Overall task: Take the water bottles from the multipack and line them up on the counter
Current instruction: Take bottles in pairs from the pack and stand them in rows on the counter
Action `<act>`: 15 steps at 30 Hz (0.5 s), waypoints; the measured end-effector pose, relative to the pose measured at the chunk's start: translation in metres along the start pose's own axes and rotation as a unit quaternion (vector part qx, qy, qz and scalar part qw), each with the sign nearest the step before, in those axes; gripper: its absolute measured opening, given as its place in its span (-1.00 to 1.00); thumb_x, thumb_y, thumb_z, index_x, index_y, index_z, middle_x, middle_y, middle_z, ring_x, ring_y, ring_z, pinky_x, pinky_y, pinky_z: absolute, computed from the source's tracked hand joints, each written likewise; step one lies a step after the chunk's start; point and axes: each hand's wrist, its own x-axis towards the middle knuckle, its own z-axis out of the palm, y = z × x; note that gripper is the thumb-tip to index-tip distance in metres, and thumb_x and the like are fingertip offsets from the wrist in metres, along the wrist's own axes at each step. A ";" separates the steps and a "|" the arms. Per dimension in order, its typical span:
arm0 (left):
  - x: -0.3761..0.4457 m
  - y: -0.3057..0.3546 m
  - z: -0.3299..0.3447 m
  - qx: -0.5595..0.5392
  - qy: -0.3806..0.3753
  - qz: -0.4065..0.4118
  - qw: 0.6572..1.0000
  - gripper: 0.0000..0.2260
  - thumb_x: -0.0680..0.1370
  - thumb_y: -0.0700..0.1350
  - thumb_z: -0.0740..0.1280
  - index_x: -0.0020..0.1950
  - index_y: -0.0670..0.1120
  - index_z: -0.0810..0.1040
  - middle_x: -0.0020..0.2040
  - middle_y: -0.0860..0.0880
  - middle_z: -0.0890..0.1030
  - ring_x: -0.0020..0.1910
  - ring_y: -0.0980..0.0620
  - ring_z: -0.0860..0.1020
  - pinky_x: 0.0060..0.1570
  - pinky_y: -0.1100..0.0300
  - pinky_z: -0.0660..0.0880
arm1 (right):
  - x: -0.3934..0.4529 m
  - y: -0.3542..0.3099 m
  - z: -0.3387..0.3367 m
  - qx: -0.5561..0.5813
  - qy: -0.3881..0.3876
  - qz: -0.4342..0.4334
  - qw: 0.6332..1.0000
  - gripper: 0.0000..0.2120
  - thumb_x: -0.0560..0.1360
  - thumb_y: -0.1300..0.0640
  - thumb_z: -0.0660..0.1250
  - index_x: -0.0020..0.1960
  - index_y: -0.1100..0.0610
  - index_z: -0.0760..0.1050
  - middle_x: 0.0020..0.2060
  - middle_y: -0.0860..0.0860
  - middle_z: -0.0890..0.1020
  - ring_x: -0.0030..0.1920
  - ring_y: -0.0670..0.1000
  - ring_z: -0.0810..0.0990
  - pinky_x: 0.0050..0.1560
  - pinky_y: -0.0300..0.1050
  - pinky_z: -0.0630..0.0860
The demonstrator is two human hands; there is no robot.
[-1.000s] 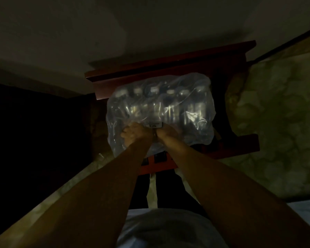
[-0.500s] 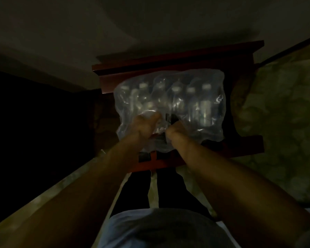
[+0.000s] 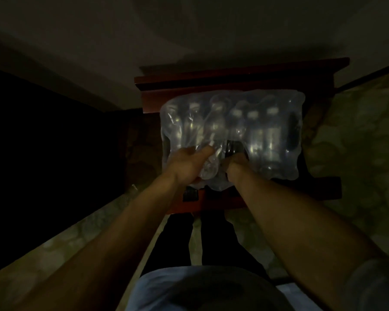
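Both hands grip the wrap — left hand point(image 3: 190, 163), right hand point(image 3: 235, 163) — at the multipack's point(image 3: 231, 131) near edge; it fills the red-brown counter point(image 3: 234, 75). Labels too dim to read.

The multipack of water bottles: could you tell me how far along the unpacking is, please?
Early stage. Done: the multipack lies on the dark red wooden counter, and a dark gap shows in its wrap near the hands. In hand: the left hand and right hand grip the plastic at the near edge, apparently tearing it. Left: every bottle visible sits inside the wrap; none stands on the counter, so removal and lining up remain.
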 end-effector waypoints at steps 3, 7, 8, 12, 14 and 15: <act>-0.008 0.001 -0.004 -0.005 0.003 0.010 1.000 -0.56 0.55 0.19 0.34 0.23 -0.13 0.59 0.06 -0.09 0.68 -0.04 -0.01 0.66 -0.19 0.15 0.62 | 0.012 0.006 0.008 -0.004 -0.010 -0.005 1.000 -0.54 0.45 0.04 0.43 0.26 0.26 0.51 0.19 0.23 0.60 0.15 0.22 0.59 0.21 0.09 0.54; -0.020 0.007 -0.009 -0.017 0.009 0.015 1.000 -0.63 0.57 0.09 0.34 0.20 -0.17 0.61 0.07 -0.14 0.69 0.04 -0.10 0.67 0.04 0.01 0.63 | -0.030 -0.009 -0.010 0.059 0.010 0.029 0.998 -0.62 0.58 0.06 0.29 0.28 0.29 0.46 0.26 0.18 0.54 0.23 0.19 0.53 0.21 -0.06 0.45; -0.022 0.008 -0.009 -0.019 0.008 0.013 1.000 -0.63 0.56 0.09 0.34 0.19 -0.17 0.61 0.07 -0.14 0.69 0.04 -0.11 0.67 0.08 -0.03 0.62 | -0.034 -0.013 -0.013 0.074 0.010 0.033 0.997 -0.63 0.60 0.06 0.26 0.27 0.31 0.46 0.23 0.13 0.54 0.24 0.18 0.52 0.24 -0.05 0.43; -0.035 0.015 -0.008 -0.008 0.008 0.008 1.000 -0.49 0.44 0.26 0.33 0.17 -0.11 0.60 0.05 -0.11 0.69 0.00 -0.11 0.68 0.07 -0.09 0.63 | -0.056 -0.032 -0.019 0.143 -0.036 0.026 0.989 -0.69 0.55 -0.07 0.27 0.04 0.17 0.58 0.09 0.13 0.66 0.08 0.16 0.62 0.18 -0.04 0.53; -0.042 0.020 -0.009 -0.021 0.007 0.011 1.000 -0.52 0.46 0.25 0.32 0.16 -0.10 0.59 0.05 -0.11 0.68 0.01 -0.11 0.67 0.07 -0.09 0.62 | -0.057 -0.032 -0.023 0.201 -0.062 0.024 0.977 -0.74 0.52 -0.10 0.30 -0.07 0.10 0.57 -0.04 0.14 0.68 -0.04 0.15 0.64 0.09 0.06 0.59; -0.045 0.022 -0.010 -0.028 0.004 0.013 1.000 -0.58 0.50 0.21 0.33 0.13 -0.11 0.60 0.04 -0.11 0.68 0.01 -0.11 0.67 0.07 -0.08 0.62 | -0.062 -0.030 -0.029 0.231 -0.075 0.028 0.970 -0.75 0.52 -0.08 0.31 -0.03 0.11 0.57 -0.06 0.13 0.67 -0.05 0.14 0.64 0.06 0.07 0.61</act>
